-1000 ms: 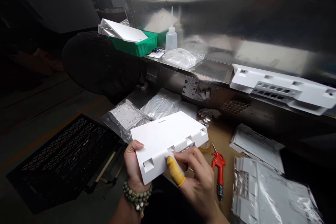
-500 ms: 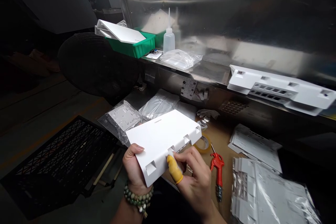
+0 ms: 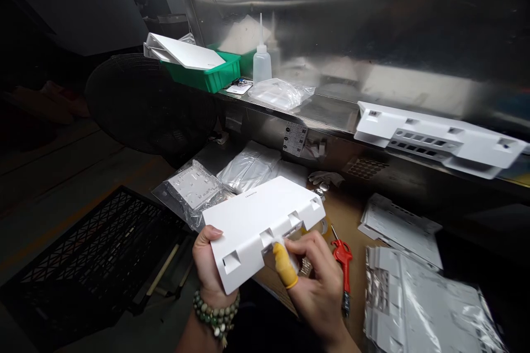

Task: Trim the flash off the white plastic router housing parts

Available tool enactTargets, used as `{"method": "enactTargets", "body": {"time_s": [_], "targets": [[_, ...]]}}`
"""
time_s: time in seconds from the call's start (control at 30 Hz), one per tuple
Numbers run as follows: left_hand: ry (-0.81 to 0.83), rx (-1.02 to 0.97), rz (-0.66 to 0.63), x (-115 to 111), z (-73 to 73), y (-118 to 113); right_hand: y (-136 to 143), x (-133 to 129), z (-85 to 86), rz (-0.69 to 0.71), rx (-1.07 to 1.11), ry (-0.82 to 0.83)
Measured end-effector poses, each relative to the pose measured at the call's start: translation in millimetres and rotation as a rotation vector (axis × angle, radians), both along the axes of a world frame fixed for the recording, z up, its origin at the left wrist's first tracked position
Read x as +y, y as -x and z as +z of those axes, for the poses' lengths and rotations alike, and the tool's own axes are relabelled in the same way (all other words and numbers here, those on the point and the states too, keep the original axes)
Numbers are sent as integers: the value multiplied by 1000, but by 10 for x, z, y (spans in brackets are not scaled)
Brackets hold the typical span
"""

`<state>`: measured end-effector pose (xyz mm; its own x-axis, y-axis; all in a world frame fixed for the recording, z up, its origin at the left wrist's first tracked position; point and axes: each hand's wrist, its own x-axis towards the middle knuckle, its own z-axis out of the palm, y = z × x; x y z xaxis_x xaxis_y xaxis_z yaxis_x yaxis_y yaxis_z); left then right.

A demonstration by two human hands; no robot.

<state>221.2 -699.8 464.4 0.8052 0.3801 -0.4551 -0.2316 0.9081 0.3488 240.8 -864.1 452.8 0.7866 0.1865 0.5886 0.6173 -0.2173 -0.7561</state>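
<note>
Beside right hand, grip unclear, clasped white cover in left hand, tilted presumably to expose notched edge.

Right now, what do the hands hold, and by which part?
Left hand holds the cover by its left end; right hand is at its notched edge.

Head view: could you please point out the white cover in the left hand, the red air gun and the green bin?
White cover (image 3: 257, 214): head view, on its broad upper face.
Red air gun (image 3: 343, 254): head view, on its body.
Green bin (image 3: 202, 79): head view, on its outer wall.
</note>
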Motion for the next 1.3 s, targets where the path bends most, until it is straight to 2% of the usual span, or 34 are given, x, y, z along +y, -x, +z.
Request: {"method": "enactTargets", "body": {"time_s": [0.1, 0.2, 0.3, 0.47, 0.57, 0.7, 0.77, 0.83, 0.93, 1.03, 1.13, 1.23, 1.3], "targets": [[46, -27, -124, 87, -68, 7, -4, -45, 9, -56, -1, -15], [60, -35, -151, 94, -96, 5, 19, -24, 41, -15, 11, -22], [57, 6, -111, 39, -70, -19, 58, 48, 84, 78, 36, -21], [40, 49, 46, -92, 28, -52, 115, 167, 95, 168, 36, -18], [18, -18, 49, -141, 64, -36, 167, 206, 67, 193, 37, -5], [3, -98, -44, -127, 68, 3, 233, 176, 77, 456, 126, -70], [-1, -115, -53, -107, 66, 12, 230, 128, 106, 509, 215, -136], [-5, -115, -20, -89, 65, 12, 203, 72, 130, 430, 247, -164], [-23, -111, 24, -48, 49, 15, 151, -20, 112, 273, 179, -157], [-55, -185, 0, 47, -2, 61, 108, -152, 22, 163, 146, -166], [-97, -292, -36, 191, -74, 164, 51, -315, -46, -37, 150, -220], [-106, -331, -70, 318, -131, 279, -28, -427, 11, -207, 89, -254], [-95, -354, -71, 361, -147, 329, -83, -450, 108, -239, 92, -285]]}}
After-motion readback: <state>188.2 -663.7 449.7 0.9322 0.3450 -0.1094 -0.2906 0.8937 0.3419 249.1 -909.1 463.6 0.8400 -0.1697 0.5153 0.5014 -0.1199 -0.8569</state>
